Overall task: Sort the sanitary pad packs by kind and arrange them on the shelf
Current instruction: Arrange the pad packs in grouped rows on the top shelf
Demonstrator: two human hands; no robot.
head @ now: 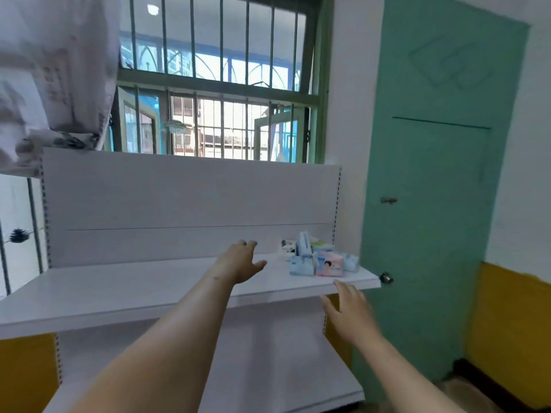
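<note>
One camera, worn on my head, looks forward and slightly down at a white shelf (167, 281) just within arm's reach. It faces a barred window (214, 79) behind the shelf, with a green door (441, 174) to the right. My forearms enter from the bottom edge. The wide lens bends the frame's edges.

Daylight enters through the barred window (214, 84) and the glass there is overexposed, almost white. The room is evenly bright, with soft shadow under the white shelf (119, 296). The whole picture is a little blurred. The cloth (50, 70) at top left is smeared. Straight lines bend near the edges, as at the green door (441, 174).
</note>
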